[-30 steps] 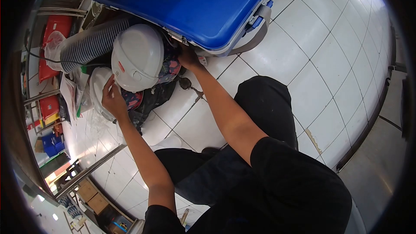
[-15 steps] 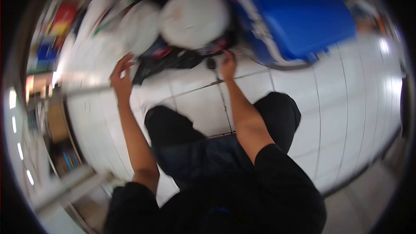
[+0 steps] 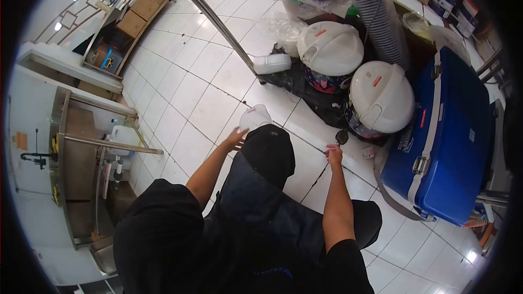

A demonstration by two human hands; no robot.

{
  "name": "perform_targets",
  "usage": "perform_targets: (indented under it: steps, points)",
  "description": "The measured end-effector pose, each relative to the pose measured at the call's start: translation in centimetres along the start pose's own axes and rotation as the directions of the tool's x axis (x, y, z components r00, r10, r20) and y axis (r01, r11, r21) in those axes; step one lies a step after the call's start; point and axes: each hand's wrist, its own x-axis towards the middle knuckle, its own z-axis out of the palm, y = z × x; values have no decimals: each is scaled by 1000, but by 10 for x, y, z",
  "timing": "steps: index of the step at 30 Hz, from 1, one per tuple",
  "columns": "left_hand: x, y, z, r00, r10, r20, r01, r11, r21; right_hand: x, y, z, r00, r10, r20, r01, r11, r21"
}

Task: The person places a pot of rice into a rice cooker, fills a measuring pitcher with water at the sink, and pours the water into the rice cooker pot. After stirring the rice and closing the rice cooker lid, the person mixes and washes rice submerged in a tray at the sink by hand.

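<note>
Evidently the left hand (image 3: 234, 140) has its fingers spread apart, with a whitish translucent container (image 3: 255, 116) just beyond its fingertips; whether they touch it cannot be told. The right hand (image 3: 334, 154) has its fingers bent, and it is unclear whether they close on anything; a dark round object (image 3: 341, 136) sits just past them. Farther ahead of the right hand stand two white-lidded pots (image 3: 383, 98), with a blue cooler box (image 3: 455, 136) to its right, well apart.
</note>
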Motion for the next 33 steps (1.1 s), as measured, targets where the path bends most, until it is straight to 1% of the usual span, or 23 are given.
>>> perform_targets:
  steps: [3,4,6,7,8,9,10,11,12,13,14,16,17,19,22,24,26,27,28,29,30,32,33]
  points:
    - [79,-37,9,973,217,79,-229,945,231,-5,2,-1,986,-167,24,168,981,-98]
    - [81,-31,14,967,247,66,-255,934,249,-6,-1,-2,964,-266,25,267,957,-113]
    - [74,-22,21,958,284,46,-287,935,207,-28,-14,-7,942,-336,-17,330,933,-140]
    - [85,-29,23,962,272,32,-273,937,217,-35,-10,-7,947,-318,-40,318,948,-10]
    - [67,-28,23,962,270,-34,-268,962,49,-66,-38,-10,997,-71,-4,70,968,240]
    - [109,-62,15,871,484,-86,-400,799,449,-98,-52,-9,1000,30,4,-30,931,364]
    - [50,-32,-4,886,454,96,-421,699,578,-138,-70,-11,996,-68,-52,79,961,263]
    - [21,-27,-12,948,310,-65,-282,920,273,-151,-47,-20,995,-80,57,61,961,268]
    - [14,-35,-32,670,721,178,-553,324,768,-172,-48,-24,993,-113,34,103,974,202]
    - [-41,-3,-33,931,298,-211,-241,936,258,-201,-73,-36,992,-102,72,90,985,149]
    - [-102,25,-43,949,104,-299,-179,955,-235,-245,-116,-46,999,-36,19,36,999,3]
    - [-140,-1,-83,923,214,-319,-289,934,-208,-319,-166,-62,999,-28,-30,31,995,97]
    - [-177,6,-108,935,138,-326,-239,925,-294,-348,-187,-68,997,-6,-76,14,994,108]
    - [-266,-7,-151,942,9,-336,-170,875,-454,-407,-232,-79,986,-47,-160,95,948,303]
    - [-391,-14,-220,892,-123,-434,-243,680,-692,-471,-271,-106,988,-48,-147,67,989,129]
    - [-407,-91,-262,715,-200,-670,-214,850,-482,-499,-263,-122,989,111,-101,-99,988,119]
    - [-483,-101,-314,673,-197,-713,-119,923,-366,-528,-316,-128,950,311,20,-311,950,22]
    - [-514,-110,-334,633,-280,-722,-152,869,-470,-545,-338,-134,906,419,64,-416,907,-60]
    - [-571,-84,-354,531,-301,-792,-131,895,-427,-557,-351,-135,884,454,111,-438,887,-143]
    - [-601,-83,-372,459,-355,-814,-185,858,-479,-565,-365,-141,873,432,227,-376,892,-252]
    - [-593,-126,-389,451,-414,-791,-310,758,-574,-566,-380,-136,839,486,243,-402,857,-323]
    - [-663,-99,-427,413,-485,-771,-505,583,-637,-561,-400,-124,845,438,307,-278,850,-448]
    - [-691,-93,-444,396,-514,-761,-578,504,-642,-552,-398,-114,872,425,243,-302,858,-416]
